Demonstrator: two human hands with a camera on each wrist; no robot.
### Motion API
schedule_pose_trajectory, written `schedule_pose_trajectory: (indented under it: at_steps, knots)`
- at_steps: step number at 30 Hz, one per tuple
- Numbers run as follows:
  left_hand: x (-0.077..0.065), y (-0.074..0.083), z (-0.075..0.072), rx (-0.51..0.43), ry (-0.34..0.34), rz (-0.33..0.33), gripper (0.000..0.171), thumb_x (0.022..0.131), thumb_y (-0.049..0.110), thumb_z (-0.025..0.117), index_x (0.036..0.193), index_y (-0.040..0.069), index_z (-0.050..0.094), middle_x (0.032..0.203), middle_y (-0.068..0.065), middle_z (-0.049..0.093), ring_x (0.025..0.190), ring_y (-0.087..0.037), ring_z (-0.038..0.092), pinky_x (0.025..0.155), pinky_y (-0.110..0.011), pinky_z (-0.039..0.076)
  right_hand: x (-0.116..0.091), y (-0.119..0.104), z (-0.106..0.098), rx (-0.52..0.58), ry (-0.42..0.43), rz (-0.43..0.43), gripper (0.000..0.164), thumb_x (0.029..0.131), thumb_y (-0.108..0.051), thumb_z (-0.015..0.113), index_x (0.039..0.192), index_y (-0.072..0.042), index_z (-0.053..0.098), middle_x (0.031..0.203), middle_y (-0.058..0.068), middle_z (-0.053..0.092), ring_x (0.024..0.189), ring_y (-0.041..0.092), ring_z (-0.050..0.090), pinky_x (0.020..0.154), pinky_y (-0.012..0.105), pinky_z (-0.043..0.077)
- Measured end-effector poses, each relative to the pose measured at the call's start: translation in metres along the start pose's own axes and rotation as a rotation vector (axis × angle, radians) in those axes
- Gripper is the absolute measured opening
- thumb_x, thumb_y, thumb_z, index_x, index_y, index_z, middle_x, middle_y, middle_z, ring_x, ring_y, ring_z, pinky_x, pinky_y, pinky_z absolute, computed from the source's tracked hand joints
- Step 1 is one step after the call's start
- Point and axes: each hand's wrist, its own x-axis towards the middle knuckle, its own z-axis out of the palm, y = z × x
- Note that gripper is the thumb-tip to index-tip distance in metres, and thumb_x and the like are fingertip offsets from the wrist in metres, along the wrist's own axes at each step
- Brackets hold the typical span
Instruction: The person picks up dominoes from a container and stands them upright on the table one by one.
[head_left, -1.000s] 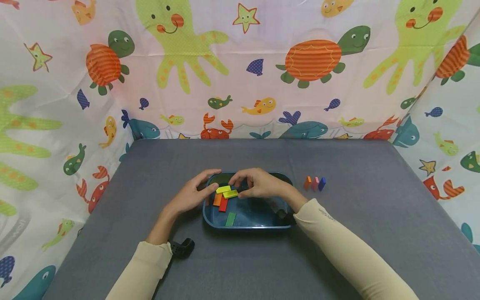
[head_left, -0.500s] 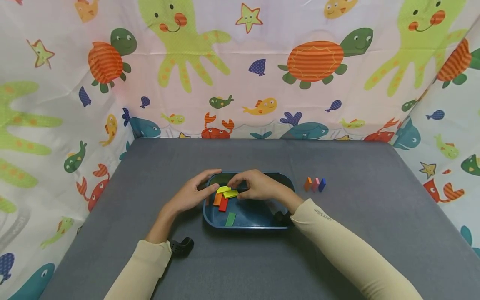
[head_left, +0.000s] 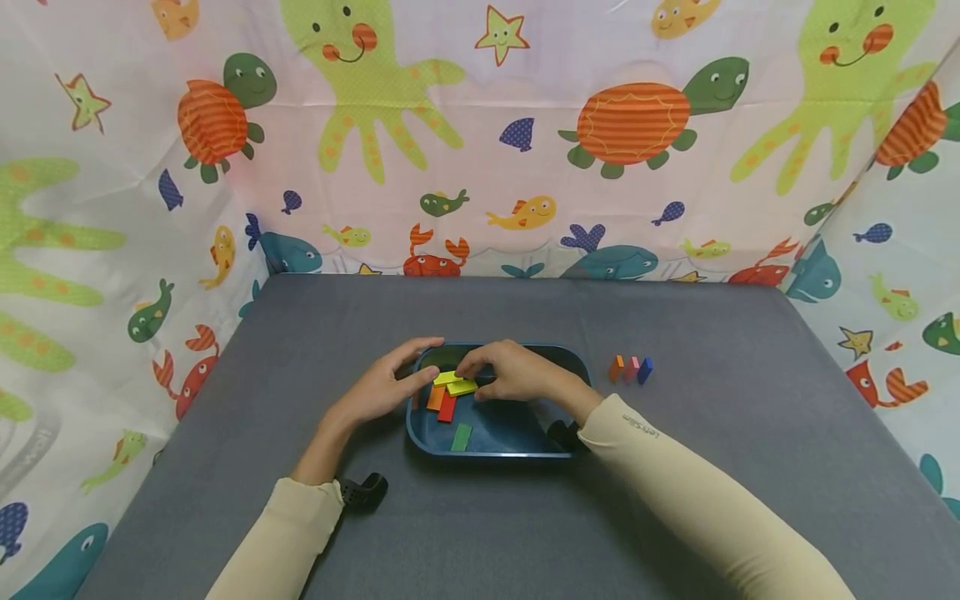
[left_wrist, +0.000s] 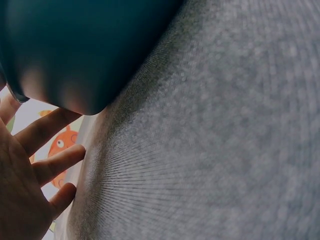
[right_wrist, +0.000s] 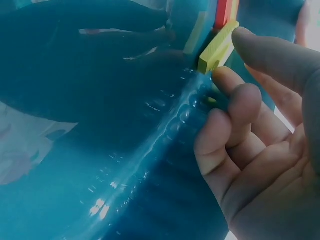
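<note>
A dark blue tray (head_left: 510, 455) lies on the grey table. My left hand (head_left: 382, 383) rests at its left end, thumb over the rim; the left wrist view shows the fingers (left_wrist: 47, 131) spread along the outer wall. Inside the tray, my right hand (head_left: 521, 371) pinches a yellow domino block (right_wrist: 215, 50) between thumb and index finger. Another yellow block (head_left: 444, 378) lies just behind it. An orange block (head_left: 435, 398) and a red block (head_left: 447, 408) sit under and in front of the yellow ones. A green block (head_left: 462, 437) lies apart toward the tray's near edge.
On the table right of the tray stand three small upright blocks, orange (head_left: 617, 367), pink (head_left: 632, 368) and blue (head_left: 645, 370). Patterned cloth (head_left: 480, 150) encloses the back and sides. A black wrist camera (head_left: 365, 492) hangs by the left sleeve.
The right hand shifts very slightly and keeps its place at the yellow blocks. The left hand stays at the tray's rim, and the whole head view drifts a little.
</note>
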Motion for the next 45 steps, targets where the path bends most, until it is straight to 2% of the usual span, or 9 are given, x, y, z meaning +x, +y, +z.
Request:
schedule_pose_trajectory:
  at_steps: [5,10,12,16,20,27,32,36,45]
  knots:
    - [-0.001,0.001,0.0,-0.002,0.003,-0.003,0.056,0.101,0.043,0.061,0.152,0.027,0.046,0.159,-0.002,0.042,0.128,-0.033,0.053,0.104,-0.053,0.047,0.003,-0.001,0.003,-0.021,0.011,0.006,0.036,0.088,-0.006,0.077,0.124,-0.007,0.071,0.124,0.008,0.073,0.116,0.023,0.069,0.105,0.047,0.051]
    - [0.0,0.003,0.0,-0.007,-0.011,-0.003,0.056,0.102,0.043,0.061,0.153,0.027,0.045,0.158,-0.002,0.042,0.126,-0.032,0.054,0.096,-0.047,0.049,0.005,0.001,0.006,-0.029,0.025,0.021,0.033,0.088,-0.007,0.078,0.121,-0.008,0.073,0.12,0.007,0.075,0.113,0.022,0.07,0.107,0.048,0.05]
    - [0.0,0.003,0.0,-0.016,-0.015,-0.004,0.056,0.102,0.043,0.061,0.153,0.027,0.045,0.159,-0.002,0.041,0.127,-0.033,0.053,0.101,-0.051,0.048,0.005,0.002,0.006,-0.028,0.031,0.025,0.032,0.088,-0.007,0.078,0.12,-0.009,0.073,0.119,0.006,0.075,0.112,0.022,0.07,0.107,0.049,0.049]
    - [0.0,0.004,-0.001,-0.023,-0.013,-0.003,0.057,0.101,0.043,0.061,0.153,0.026,0.045,0.161,-0.001,0.04,0.139,-0.034,0.047,0.113,-0.062,0.039,0.007,0.002,0.008,-0.012,0.036,0.025,0.032,0.088,-0.008,0.078,0.12,-0.009,0.073,0.117,0.005,0.075,0.109,0.021,0.07,0.103,0.045,0.053]
    - [0.0,0.003,-0.001,-0.024,-0.013,-0.002,0.057,0.101,0.043,0.061,0.153,0.026,0.045,0.162,-0.002,0.039,0.147,-0.036,0.04,0.116,-0.066,0.032,0.008,0.003,0.01,0.003,0.037,0.02,0.032,0.087,-0.008,0.08,0.118,-0.009,0.072,0.114,0.005,0.075,0.105,0.02,0.07,0.098,0.04,0.056]
    - [-0.001,0.003,-0.002,-0.028,-0.008,-0.001,0.054,0.101,0.043,0.061,0.152,0.03,0.046,0.162,-0.002,0.039,0.145,-0.035,0.042,0.115,-0.065,0.034,0.012,0.003,0.015,0.008,0.038,0.009,0.029,0.086,-0.009,0.081,0.114,-0.01,0.072,0.106,0.004,0.074,0.099,0.019,0.068,0.092,0.038,0.057]
    - [-0.002,0.002,-0.002,-0.021,-0.007,0.007,0.054,0.101,0.042,0.061,0.152,0.029,0.046,0.162,-0.002,0.038,0.15,-0.036,0.037,0.117,-0.067,0.03,0.013,0.003,0.017,0.023,0.031,0.006,0.029,0.086,-0.008,0.081,0.113,-0.01,0.072,0.104,0.004,0.074,0.098,0.021,0.068,0.09,0.039,0.057]
    - [-0.002,0.002,-0.002,-0.011,-0.003,0.005,0.056,0.102,0.042,0.061,0.153,0.027,0.045,0.163,-0.002,0.038,0.151,-0.037,0.034,0.117,-0.068,0.029,0.012,0.003,0.017,0.033,0.024,0.02,0.029,0.085,-0.008,0.081,0.113,-0.01,0.072,0.103,0.003,0.074,0.095,0.018,0.067,0.087,0.035,0.056]
    - [-0.001,0.0,-0.002,-0.017,-0.002,-0.003,0.055,0.102,0.043,0.061,0.152,0.028,0.045,0.162,-0.001,0.04,0.145,-0.035,0.042,0.115,-0.067,0.034,0.011,0.002,0.015,0.055,-0.021,0.025,0.03,0.086,-0.007,0.081,0.115,-0.012,0.074,0.102,0.0,0.075,0.089,0.011,0.063,0.084,0.028,0.055]
